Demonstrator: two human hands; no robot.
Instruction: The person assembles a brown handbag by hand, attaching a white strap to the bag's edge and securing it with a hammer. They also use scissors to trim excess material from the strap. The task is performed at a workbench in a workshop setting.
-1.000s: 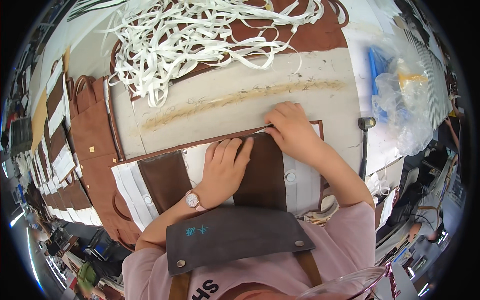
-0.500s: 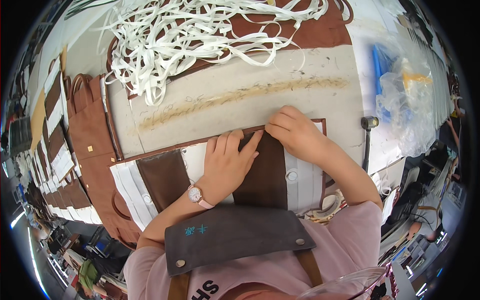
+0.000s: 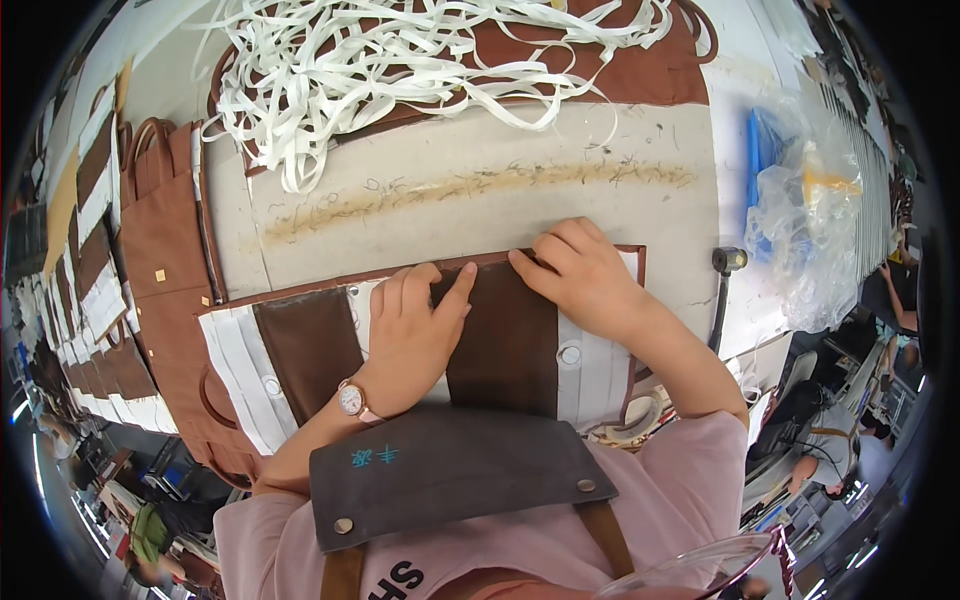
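Observation:
A flat bag panel point(image 3: 500, 340) lies before me, with dark brown and white sections and a reddish-brown bound edge along its far side. My left hand point(image 3: 412, 320) rests on it, fingers stretched out and the index fingertip at the bound edge. To its right, my right hand point(image 3: 582, 275) has bent fingers closed on that same edge, thumb and fingertips together over the brown section. A small gap separates the two hands. White round snaps point(image 3: 569, 355) sit on the white strips. A watch point(image 3: 352, 399) is on my left wrist.
A heap of white tape point(image 3: 350, 80) lies on brown bag pieces at the far side. Finished-looking brown bags point(image 3: 170, 250) are stacked at left. A black-stemmed lamp point(image 3: 728, 262) and clear plastic bags point(image 3: 810, 220) are at right. A tape roll point(image 3: 640, 425) sits by my right elbow.
My left hand has slid left along the bound edge, so a gap has opened between the hands. My right fingers remain at the edge. The whole view has shifted slightly.

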